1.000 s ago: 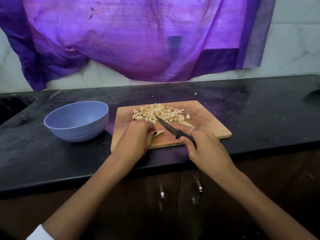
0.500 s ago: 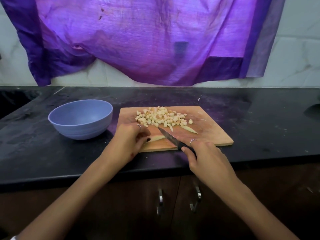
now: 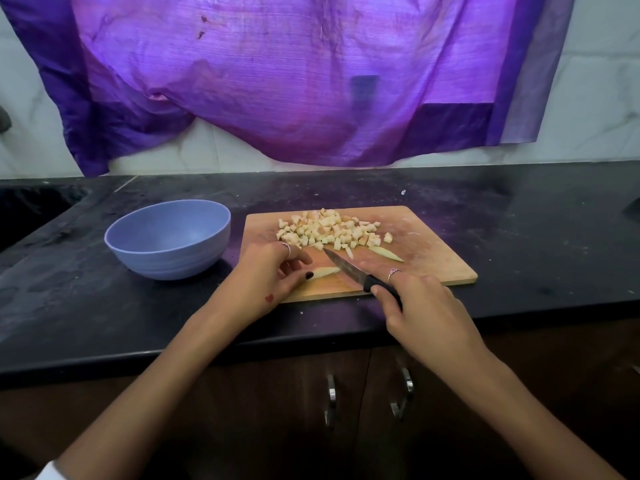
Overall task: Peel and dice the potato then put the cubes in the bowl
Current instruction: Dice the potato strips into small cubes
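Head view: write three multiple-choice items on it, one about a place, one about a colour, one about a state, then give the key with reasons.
1. Where is the pile of potato cubes?
A. in the bowl
B. on the cutting board
C. on the bare counter

2. What colour is the bowl?
A. blue
B. red
C. white

3. What is the right hand doing?
A. resting flat
B. lifting the bowl
C. gripping the knife

Key: 1 B, the cubes lie at the far side of the cutting board; 2 A, its wall and inside are pale blue; 3 C, the fingers curl round the black handle of the knife.
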Motion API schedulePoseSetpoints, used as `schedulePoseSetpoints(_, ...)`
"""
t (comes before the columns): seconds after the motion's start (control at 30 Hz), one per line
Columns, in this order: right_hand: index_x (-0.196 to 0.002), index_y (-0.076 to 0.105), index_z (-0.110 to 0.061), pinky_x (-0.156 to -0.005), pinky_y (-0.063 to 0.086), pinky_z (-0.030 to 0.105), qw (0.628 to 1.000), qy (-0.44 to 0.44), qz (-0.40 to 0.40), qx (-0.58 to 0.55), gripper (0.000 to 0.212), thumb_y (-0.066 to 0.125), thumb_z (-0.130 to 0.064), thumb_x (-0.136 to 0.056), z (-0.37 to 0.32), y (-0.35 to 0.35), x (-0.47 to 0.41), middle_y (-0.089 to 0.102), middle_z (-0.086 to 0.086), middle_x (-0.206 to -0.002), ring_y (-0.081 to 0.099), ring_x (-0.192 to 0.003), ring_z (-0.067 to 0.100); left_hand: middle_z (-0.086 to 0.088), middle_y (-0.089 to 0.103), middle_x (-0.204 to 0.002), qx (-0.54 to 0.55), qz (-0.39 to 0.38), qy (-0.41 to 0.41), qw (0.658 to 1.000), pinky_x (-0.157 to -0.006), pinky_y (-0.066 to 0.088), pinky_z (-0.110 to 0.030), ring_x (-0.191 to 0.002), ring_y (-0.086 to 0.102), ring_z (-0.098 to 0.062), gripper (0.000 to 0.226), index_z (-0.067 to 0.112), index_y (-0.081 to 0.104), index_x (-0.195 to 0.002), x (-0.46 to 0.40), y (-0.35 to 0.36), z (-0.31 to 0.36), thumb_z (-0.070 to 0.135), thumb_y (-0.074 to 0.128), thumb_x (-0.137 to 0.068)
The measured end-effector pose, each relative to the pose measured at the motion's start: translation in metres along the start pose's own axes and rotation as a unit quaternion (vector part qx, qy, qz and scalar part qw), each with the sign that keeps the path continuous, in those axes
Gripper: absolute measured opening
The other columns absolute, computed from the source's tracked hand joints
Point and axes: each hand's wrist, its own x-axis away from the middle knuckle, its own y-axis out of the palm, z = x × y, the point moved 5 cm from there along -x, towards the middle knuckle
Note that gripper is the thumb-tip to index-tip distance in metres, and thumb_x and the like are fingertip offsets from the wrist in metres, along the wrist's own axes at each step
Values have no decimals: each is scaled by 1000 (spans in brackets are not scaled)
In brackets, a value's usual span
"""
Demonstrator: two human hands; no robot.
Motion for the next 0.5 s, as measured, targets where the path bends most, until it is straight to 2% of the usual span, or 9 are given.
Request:
schedulePoseSetpoints(0.07, -93, 54, -24, -66, 45, 33, 1000, 1, 5, -8, 19, 42, -37, -99, -1, 1, 2, 54, -4, -86, 54, -79, 16, 4, 66, -97, -3, 15, 11, 1000, -74, 45, -11, -81, 56, -4, 19, 18, 70, -108, -1, 3, 6, 22, 63, -90)
schedulePoseSetpoints(0.17, -98, 57, -23, -68, 48, 31, 1000, 1, -4, -2, 22, 40, -38, -99, -1, 3, 4, 55, -5, -87, 56, -80, 14, 5, 63, -91, -3, 33, 29, 999, -65, 37, 1, -71, 48, 2, 18, 14, 73, -106, -1, 7, 14, 17, 64, -90)
schedulePoseSetpoints(0.23, -100, 58, -23, -69, 48, 30, 1000, -2, -4, 5, 23, 40, -38, -100, -1, 3, 4, 55, -6, -86, 55, -79, 13, 8, 58, -86, -3, 48, 30, 998, -64, 34, 0, -67, 43, 3, 18, 12, 73, -104, -1, 8, 15, 17, 65, -89)
schedulePoseSetpoints(0.4, -120, 57, -27, -68, 44, 28, 1000, -19, -5, 9, 26, 46, -36, -98, -6, 0, -3, 58, -5, -96, 57, -88, 15, 0, 69, -99, -5, 64, 33, 997, -63, 32, -5, -77, 47, -2, 17, 12, 74, -103, -1, 11, 15, 18, 66, -89)
schedulePoseSetpoints(0.5, -125, 55, -28, -66, 39, 26, 999, -35, -18, -2, 29, 51, -33, -97, -10, 2, -14, 58, -3, -101, 49, -82, 11, 1, 68, -99, -17, 62, 48, 997, -61, 32, -1, -77, 46, -3, 17, 13, 73, -103, -2, 11, 15, 18, 65, -89)
